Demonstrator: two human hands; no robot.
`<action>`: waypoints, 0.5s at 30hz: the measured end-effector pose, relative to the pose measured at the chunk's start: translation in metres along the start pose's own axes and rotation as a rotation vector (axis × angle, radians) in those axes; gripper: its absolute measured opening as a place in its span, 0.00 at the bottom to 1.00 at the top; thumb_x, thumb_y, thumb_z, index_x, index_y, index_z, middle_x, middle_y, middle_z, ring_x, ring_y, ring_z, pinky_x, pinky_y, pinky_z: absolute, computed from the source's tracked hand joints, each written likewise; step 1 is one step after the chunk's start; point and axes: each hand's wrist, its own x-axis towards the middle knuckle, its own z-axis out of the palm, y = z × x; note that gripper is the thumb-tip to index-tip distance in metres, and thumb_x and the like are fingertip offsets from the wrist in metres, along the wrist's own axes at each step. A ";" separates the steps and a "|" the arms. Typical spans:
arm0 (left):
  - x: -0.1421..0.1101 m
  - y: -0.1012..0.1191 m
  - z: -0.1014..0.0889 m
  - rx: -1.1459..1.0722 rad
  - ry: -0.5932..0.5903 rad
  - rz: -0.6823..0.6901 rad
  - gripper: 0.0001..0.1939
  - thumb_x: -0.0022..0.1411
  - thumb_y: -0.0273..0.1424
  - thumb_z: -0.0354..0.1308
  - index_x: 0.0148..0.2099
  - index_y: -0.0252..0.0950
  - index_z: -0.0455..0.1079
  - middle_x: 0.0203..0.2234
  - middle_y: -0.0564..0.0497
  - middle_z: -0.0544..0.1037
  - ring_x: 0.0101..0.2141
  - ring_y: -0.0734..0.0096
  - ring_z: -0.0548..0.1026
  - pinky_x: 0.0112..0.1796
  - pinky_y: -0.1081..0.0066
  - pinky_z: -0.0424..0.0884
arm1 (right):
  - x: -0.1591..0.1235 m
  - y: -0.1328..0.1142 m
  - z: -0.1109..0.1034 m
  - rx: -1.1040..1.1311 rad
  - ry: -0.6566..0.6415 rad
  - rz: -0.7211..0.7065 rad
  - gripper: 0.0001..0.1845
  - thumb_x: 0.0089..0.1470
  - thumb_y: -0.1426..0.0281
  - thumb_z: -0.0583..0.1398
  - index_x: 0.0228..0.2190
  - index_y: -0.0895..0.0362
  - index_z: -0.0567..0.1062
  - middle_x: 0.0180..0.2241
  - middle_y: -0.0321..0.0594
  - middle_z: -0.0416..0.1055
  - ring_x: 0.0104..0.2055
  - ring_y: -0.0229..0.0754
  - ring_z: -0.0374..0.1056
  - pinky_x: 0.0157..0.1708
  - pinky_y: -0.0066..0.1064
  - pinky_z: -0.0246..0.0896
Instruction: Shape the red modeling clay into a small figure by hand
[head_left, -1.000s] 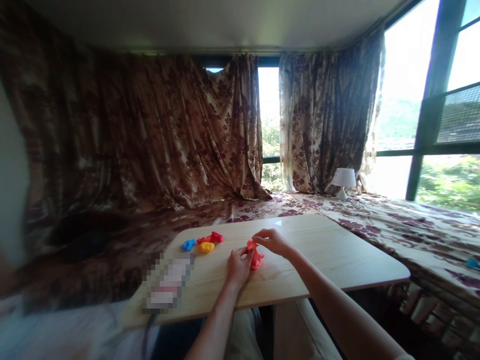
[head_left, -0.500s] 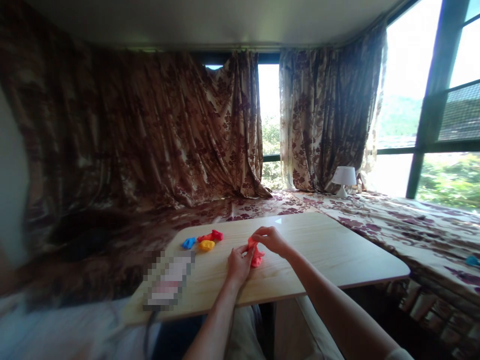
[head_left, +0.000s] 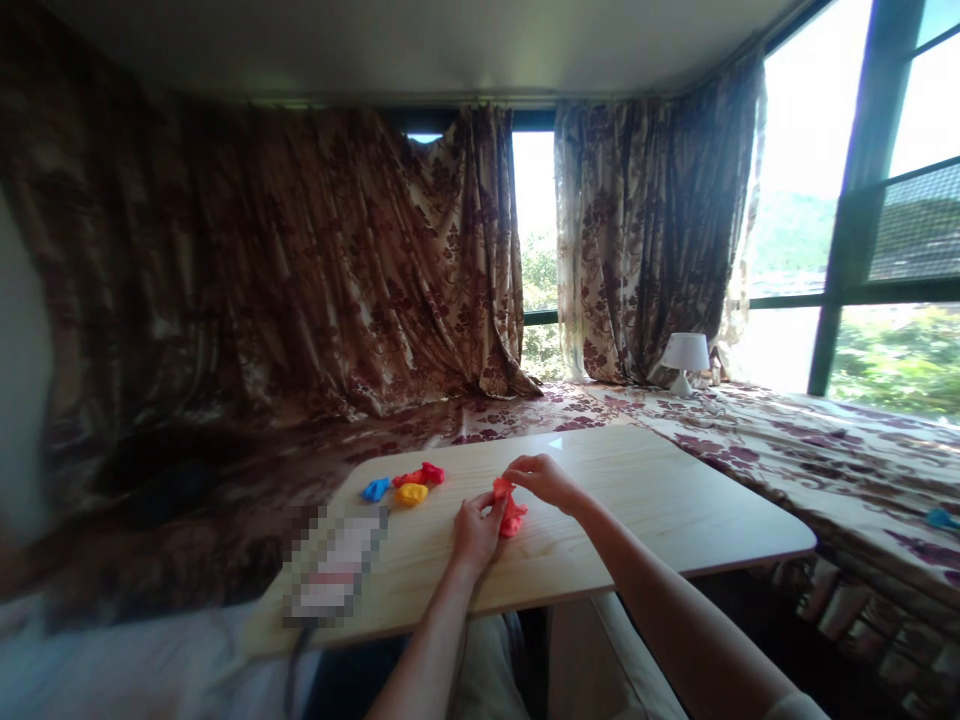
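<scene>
A small red-orange soft piece [head_left: 511, 514] is held just above the light wooden tabletop [head_left: 660, 510], between both my hands. My left hand [head_left: 474, 530] grips its lower left side with closed fingers. My right hand [head_left: 544, 478] pinches its top end from the right. Further left on the board lie three small pieces close together: a blue one [head_left: 376, 488], a yellow one [head_left: 411, 493] and a red one [head_left: 421, 474].
A blurred-out flat object [head_left: 335, 563] lies at the board's near left corner. A patterned cloth surface [head_left: 757, 430] surrounds the board, with a small white lamp [head_left: 685, 360] at the back. Patterned curtains [head_left: 315, 270] and bright windows stand behind.
Both hands stay on the red-orange piece with only slight finger shifts; the view itself has drifted a little.
</scene>
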 end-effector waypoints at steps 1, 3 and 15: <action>0.000 0.000 0.000 0.004 0.012 0.002 0.16 0.53 0.40 0.55 0.37 0.36 0.76 0.33 0.47 0.80 0.38 0.62 0.75 0.39 0.71 0.67 | -0.002 0.003 -0.001 0.029 0.006 0.021 0.12 0.43 0.65 0.60 0.27 0.60 0.79 0.30 0.42 0.76 0.34 0.44 0.69 0.35 0.33 0.63; 0.000 0.001 0.000 0.024 0.026 0.023 0.15 0.54 0.40 0.54 0.36 0.36 0.77 0.32 0.47 0.80 0.37 0.63 0.75 0.40 0.70 0.67 | -0.009 0.010 -0.002 0.113 0.024 0.072 0.16 0.43 0.66 0.60 0.35 0.60 0.78 0.36 0.44 0.76 0.38 0.45 0.69 0.38 0.34 0.64; -0.001 0.003 -0.004 -0.036 -0.015 0.045 0.14 0.54 0.29 0.51 0.39 0.36 0.76 0.37 0.46 0.79 0.42 0.63 0.73 0.46 0.68 0.65 | -0.026 0.037 0.039 0.139 0.071 -0.041 0.14 0.44 0.62 0.60 0.27 0.61 0.76 0.26 0.41 0.74 0.31 0.42 0.69 0.30 0.30 0.63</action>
